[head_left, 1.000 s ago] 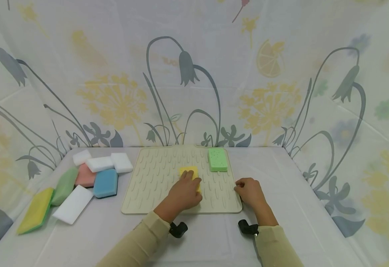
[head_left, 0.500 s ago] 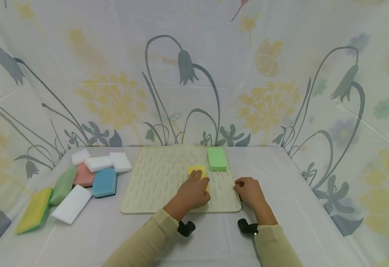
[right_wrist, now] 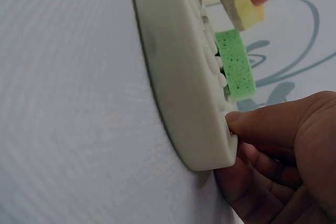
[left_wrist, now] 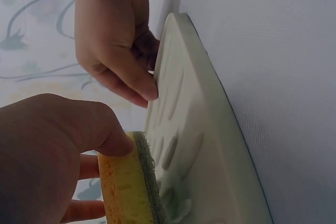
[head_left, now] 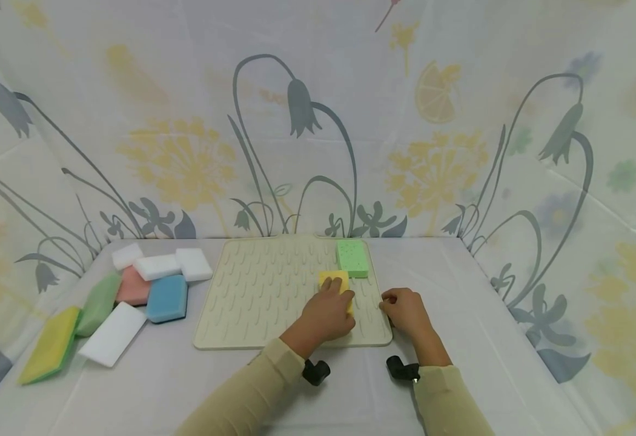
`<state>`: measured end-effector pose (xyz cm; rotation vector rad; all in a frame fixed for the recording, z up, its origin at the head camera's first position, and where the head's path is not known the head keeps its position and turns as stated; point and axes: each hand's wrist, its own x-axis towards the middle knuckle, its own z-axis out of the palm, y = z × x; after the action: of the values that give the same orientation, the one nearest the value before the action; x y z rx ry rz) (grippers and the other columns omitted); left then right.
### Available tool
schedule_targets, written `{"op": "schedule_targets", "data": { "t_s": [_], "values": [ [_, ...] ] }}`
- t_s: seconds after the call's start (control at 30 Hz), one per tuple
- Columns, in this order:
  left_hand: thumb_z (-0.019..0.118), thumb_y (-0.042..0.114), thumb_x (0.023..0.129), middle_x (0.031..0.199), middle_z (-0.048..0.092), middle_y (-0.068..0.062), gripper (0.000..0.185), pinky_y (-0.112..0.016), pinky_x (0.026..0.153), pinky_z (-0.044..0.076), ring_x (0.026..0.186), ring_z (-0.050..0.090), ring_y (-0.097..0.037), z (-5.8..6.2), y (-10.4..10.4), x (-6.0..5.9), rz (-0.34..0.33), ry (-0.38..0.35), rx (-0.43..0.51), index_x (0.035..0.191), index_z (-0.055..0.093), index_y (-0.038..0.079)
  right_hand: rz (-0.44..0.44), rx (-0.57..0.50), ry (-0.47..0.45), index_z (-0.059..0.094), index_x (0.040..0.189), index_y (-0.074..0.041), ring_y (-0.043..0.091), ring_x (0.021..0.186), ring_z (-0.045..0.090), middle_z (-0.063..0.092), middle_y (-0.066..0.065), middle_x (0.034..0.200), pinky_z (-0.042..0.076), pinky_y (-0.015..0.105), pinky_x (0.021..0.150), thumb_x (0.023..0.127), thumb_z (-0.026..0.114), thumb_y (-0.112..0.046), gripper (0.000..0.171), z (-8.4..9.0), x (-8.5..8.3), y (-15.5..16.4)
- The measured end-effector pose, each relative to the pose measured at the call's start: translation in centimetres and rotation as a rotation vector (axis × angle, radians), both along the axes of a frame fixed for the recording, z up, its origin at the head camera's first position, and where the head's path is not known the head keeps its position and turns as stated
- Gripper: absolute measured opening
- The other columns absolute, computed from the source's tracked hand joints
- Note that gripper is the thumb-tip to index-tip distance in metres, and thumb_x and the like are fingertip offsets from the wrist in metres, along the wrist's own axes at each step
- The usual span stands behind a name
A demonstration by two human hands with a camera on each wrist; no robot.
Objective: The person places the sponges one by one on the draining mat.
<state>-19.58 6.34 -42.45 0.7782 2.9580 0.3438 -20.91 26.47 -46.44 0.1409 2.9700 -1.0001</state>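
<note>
My left hand (head_left: pixel 329 315) grips a yellow sponge (head_left: pixel 336 280) with a grey-green scrub side (left_wrist: pixel 148 177), holding it against the ribbed beige mat (head_left: pixel 263 297) near its right side. The left wrist view shows thumb and fingers curled round the sponge (left_wrist: pixel 123 187). My right hand (head_left: pixel 405 309) pinches the mat's front right corner (right_wrist: pixel 210 145), thumb on top and fingers curled under the edge. A green sponge (head_left: pixel 352 258) lies on the mat's far right corner, also seen as the green sponge (right_wrist: pixel 236 64) in the right wrist view.
Left of the mat lie several sponges: white blocks (head_left: pixel 157 265), a pink one (head_left: pixel 132 287), a blue one (head_left: pixel 166 298), a pale green one (head_left: pixel 97 303), a long white one (head_left: pixel 112 333) and a yellow-green one (head_left: pixel 49 344). Flowered curtain walls (head_left: pixel 318 121) enclose the table.
My left hand has slid the yellow sponge to the right across the mat, closer to the green sponge and my right hand. The right hand has kept its hold on the corner.
</note>
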Motion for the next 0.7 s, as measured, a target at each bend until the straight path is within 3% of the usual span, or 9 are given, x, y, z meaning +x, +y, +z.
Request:
{"op": "schedule_targets", "data": {
  "t_s": [0.17,0.5,0.7],
  "values": [
    [0.058,0.023,0.086,0.145,0.043,-0.016,0.047,-0.043,0.103,0.047,0.139,0.038,-0.038,-0.2,0.7,-0.1,-0.018,0.019,0.012,0.132,0.058,0.013,0.006,0.01,-0.001,0.071,0.108,0.001,0.016,0.07,0.058,0.071,0.009,0.09,0.046,0.026,0.059,0.086,0.066,-0.015,0.028,0.1,0.0,0.0],
    [0.059,0.024,0.088,0.145,0.043,-0.017,0.045,-0.042,0.104,0.047,0.138,0.039,-0.038,0.6,2.1,0.3,-0.044,0.021,-0.015,0.132,0.058,0.013,0.009,0.019,0.001,0.071,0.107,0.002,0.017,0.072,0.058,0.07,0.009,0.088,0.046,0.027,0.06,0.086,0.066,-0.014,0.027,-0.1,0.0,0.1],
    [0.058,0.028,0.09,0.146,0.042,-0.016,0.045,-0.041,0.105,0.046,0.139,0.039,-0.038,0.2,3.1,0.0,-0.052,0.013,-0.04,0.133,0.057,0.014,0.011,0.012,0.012,0.071,0.107,0.001,0.016,0.071,0.058,0.071,0.008,0.088,0.046,0.027,0.06,0.086,0.066,-0.014,0.026,0.1,0.0,0.1]
  ]
}}
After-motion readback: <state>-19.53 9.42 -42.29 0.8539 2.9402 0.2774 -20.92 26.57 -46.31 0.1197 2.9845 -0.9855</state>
